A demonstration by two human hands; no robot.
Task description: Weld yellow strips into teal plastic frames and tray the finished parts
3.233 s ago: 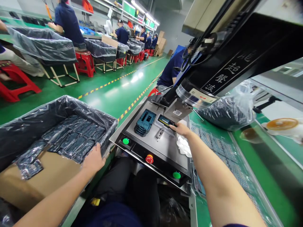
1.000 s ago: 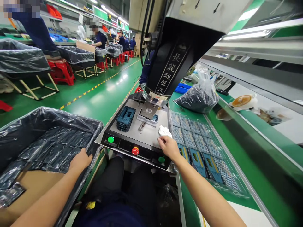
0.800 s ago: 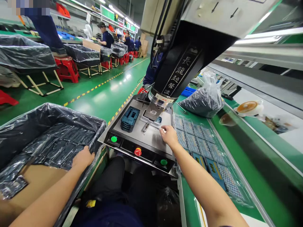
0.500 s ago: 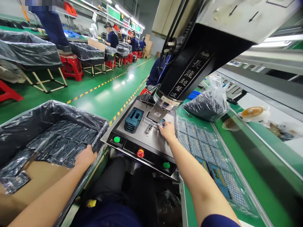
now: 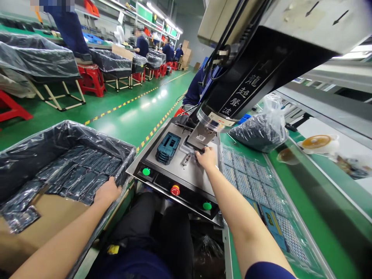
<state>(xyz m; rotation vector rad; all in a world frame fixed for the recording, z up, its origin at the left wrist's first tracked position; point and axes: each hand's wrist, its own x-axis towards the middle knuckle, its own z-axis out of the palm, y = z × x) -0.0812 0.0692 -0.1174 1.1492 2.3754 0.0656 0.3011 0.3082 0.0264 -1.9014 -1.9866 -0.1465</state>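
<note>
My right hand (image 5: 207, 158) is under the metal head (image 5: 199, 136) of a black press. Its fingers are closed at a small dark teal plastic part, mostly hidden by the hand and the head. Just left of the fingertips is a small metal fixture (image 5: 186, 159) on the press's metal plate (image 5: 177, 170). A stack of teal plastic covers (image 5: 167, 147) lies on the plate's left side. My left hand (image 5: 107, 191) is down in a plastic-lined bin (image 5: 65, 128), against bagged dark pieces (image 5: 84, 172) by the right wall; its fingertips are hidden.
The press's front panel carries two green buttons (image 5: 146, 171) and a red stop button (image 5: 175, 190). On the right, a green bench holds a clear tray (image 5: 255, 182) of patterned pieces and a filled plastic bag (image 5: 260, 128). Co-workers (image 5: 142, 44) sit along the far line.
The view has shifted slightly, so the scene sits a little further right. My right fingers have moved in closer under the press head, and the teal part shows less. My left hand stays in the bin.
</note>
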